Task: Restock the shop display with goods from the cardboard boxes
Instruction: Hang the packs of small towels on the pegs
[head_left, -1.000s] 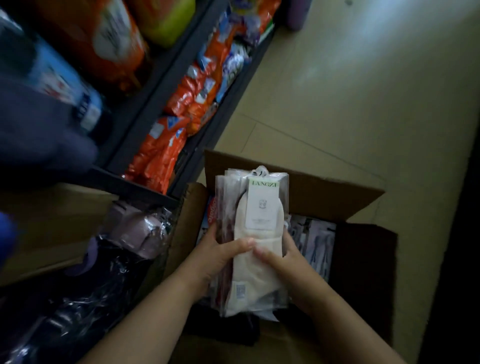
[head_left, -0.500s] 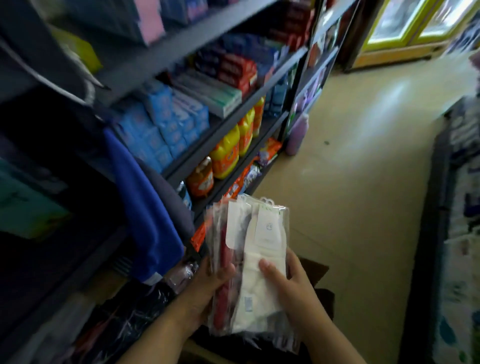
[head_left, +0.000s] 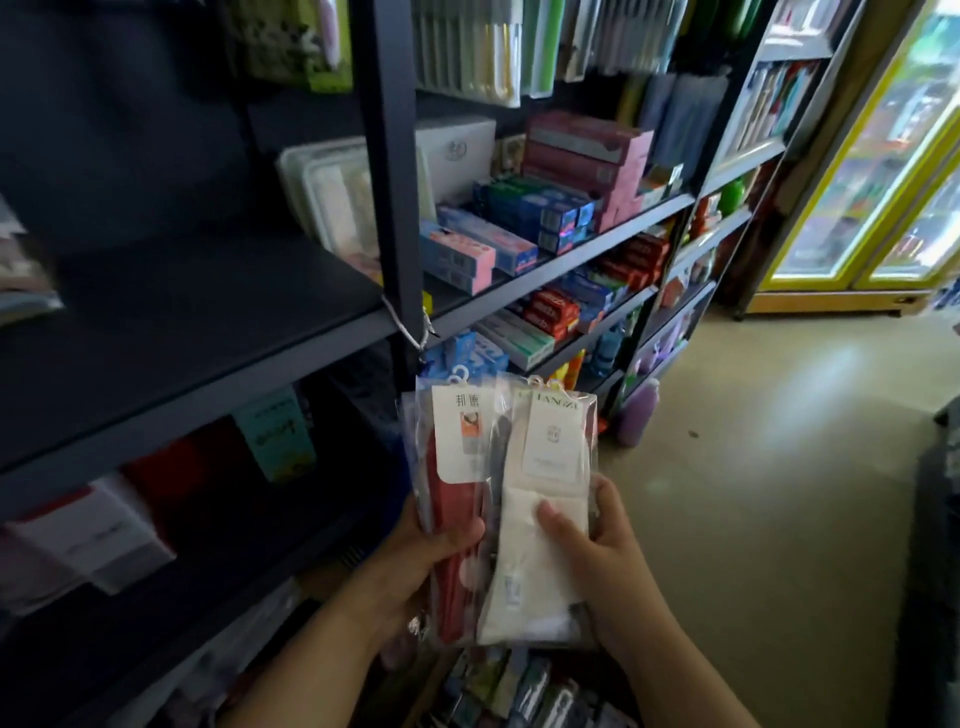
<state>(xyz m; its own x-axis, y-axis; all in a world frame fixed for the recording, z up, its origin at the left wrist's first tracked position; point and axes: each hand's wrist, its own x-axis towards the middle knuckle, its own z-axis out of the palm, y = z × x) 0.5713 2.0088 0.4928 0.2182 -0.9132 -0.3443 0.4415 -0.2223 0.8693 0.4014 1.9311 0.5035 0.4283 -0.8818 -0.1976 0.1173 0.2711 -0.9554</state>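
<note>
Sock packs raised — fanned apart; dark shelf beside.

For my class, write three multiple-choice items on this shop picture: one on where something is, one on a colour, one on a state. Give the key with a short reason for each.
1. Where is the bare dark shelf?
A. left of the toothpaste boxes
B. on the floor
C. inside the lit cooler

2. What colour are the socks in the packet under the left hand?
A. green
B. red
C. yellow

3. How are the sock packets held?
A. lying on the floor
B. hanging from a hook
C. gripped in both hands

Key: 1 A, it lies left of the upright post, with the boxes to the right. 2 B, the left packet shows red fabric. 3 C, the left hand and the right hand each wrap a side of the bundle.
</note>
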